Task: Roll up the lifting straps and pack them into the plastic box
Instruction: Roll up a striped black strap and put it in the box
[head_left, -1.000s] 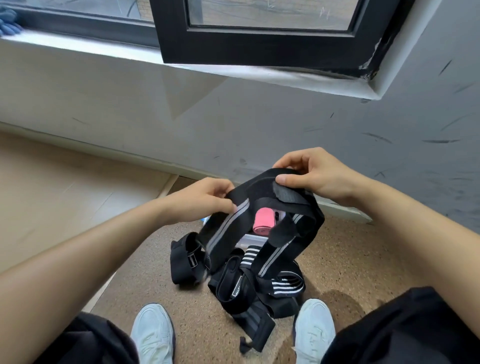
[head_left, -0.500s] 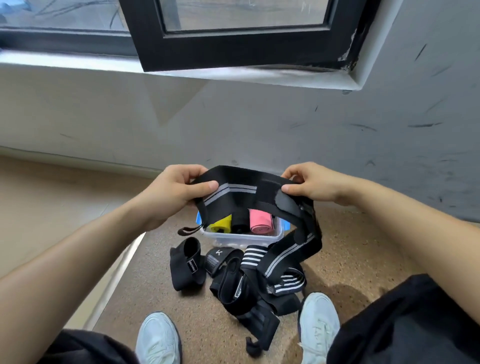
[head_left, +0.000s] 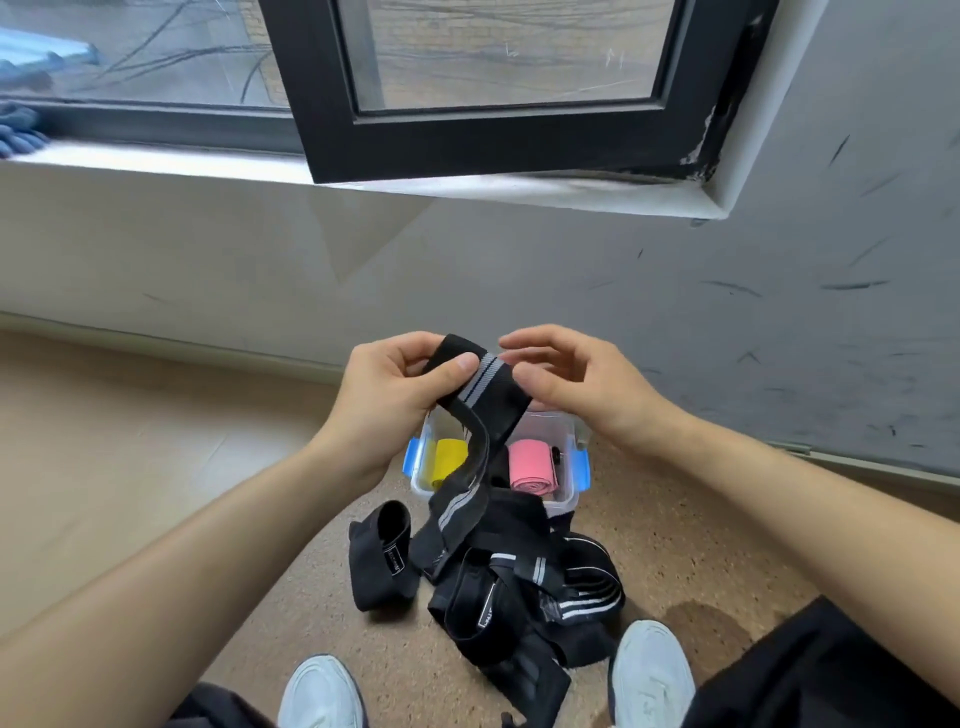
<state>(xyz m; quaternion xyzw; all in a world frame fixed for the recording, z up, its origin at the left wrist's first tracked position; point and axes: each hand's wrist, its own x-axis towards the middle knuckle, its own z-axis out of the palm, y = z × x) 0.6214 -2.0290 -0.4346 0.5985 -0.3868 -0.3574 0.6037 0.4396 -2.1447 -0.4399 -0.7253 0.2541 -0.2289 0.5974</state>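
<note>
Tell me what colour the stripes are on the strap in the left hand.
Grey stripes on the black woven lifting strap, clearest in the head view.

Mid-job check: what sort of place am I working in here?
Probably an indoor room, perhaps a home or gym corner: a speckled brown floor meets a scuffed grey wall under a black-framed window, with lifting straps piled on the floor.
</note>
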